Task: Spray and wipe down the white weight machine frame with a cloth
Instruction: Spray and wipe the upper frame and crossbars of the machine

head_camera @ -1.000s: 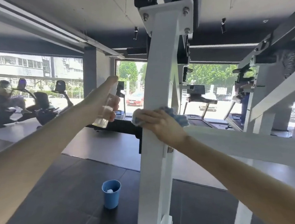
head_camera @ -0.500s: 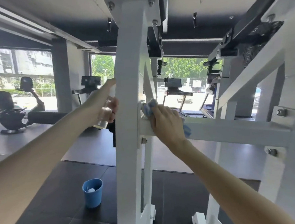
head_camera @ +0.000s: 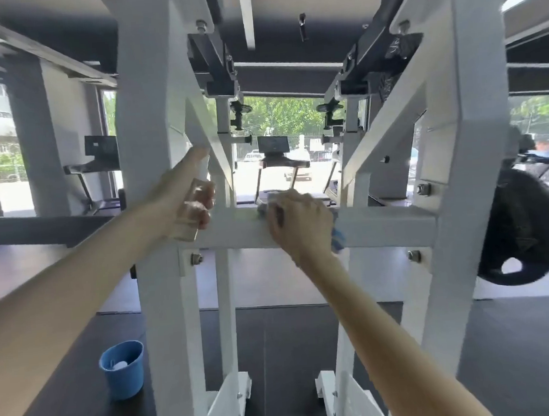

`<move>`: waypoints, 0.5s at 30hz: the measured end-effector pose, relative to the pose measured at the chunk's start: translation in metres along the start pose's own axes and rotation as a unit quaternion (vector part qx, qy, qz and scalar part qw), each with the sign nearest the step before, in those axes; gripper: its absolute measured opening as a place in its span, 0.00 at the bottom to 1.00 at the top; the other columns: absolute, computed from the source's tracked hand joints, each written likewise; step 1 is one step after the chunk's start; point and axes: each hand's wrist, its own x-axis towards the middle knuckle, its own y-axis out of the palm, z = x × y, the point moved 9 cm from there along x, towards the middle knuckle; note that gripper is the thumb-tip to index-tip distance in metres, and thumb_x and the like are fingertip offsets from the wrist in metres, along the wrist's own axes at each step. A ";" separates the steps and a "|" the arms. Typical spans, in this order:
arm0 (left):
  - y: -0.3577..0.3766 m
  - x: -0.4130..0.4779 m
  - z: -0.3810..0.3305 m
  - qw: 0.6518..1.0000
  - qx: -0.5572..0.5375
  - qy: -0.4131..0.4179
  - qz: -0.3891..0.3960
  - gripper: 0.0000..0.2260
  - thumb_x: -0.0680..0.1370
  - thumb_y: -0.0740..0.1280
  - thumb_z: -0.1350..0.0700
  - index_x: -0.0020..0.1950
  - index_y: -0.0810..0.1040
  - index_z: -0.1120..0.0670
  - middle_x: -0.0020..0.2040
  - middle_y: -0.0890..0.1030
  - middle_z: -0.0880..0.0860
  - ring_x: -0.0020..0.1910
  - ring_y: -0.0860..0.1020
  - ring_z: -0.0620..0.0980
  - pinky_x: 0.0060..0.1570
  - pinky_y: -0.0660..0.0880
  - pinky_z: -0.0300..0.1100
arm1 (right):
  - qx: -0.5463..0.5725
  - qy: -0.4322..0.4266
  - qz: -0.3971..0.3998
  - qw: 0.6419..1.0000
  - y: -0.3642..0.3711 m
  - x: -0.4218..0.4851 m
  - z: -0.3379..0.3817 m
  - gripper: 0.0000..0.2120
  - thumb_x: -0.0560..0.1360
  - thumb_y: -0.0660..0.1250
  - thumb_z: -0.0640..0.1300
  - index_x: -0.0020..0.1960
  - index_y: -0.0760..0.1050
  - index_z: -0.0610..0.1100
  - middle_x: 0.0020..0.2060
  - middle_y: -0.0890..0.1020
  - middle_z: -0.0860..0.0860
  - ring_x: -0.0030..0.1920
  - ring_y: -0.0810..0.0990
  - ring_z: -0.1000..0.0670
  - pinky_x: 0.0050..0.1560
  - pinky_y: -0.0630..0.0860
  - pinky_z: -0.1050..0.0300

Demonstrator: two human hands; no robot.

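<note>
Where dark rubber flooring (head_camera: 277,339) spreads below bright gym windows, a blue cup (head_camera: 123,370) stands at the left, just beside the white frame (head_camera: 163,315). The left hand (head_camera: 177,195) grips a clear spray bottle (head_camera: 190,228), which is upright with the forefinger on its top. The frame's crossbar (head_camera: 386,227) runs level, left to right. On it the right hand (head_camera: 300,222), fingers curled, presses a blue cloth (head_camera: 337,237). Beyond, a treadmill (head_camera: 279,164) shows a screen too blurred to read. A black weight plate (head_camera: 518,231) hangs at the right.
</note>
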 end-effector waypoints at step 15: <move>0.146 -0.008 -0.014 0.993 -0.027 0.017 0.114 0.26 0.77 0.61 0.35 0.34 0.71 0.57 0.25 0.71 0.53 0.22 0.69 0.52 0.24 0.70 0.39 | -0.073 -0.122 -0.101 0.985 -0.139 -0.003 -0.167 0.15 0.77 0.61 0.41 0.62 0.75 0.39 0.57 0.77 0.46 0.56 0.71 0.47 0.57 0.66 0.54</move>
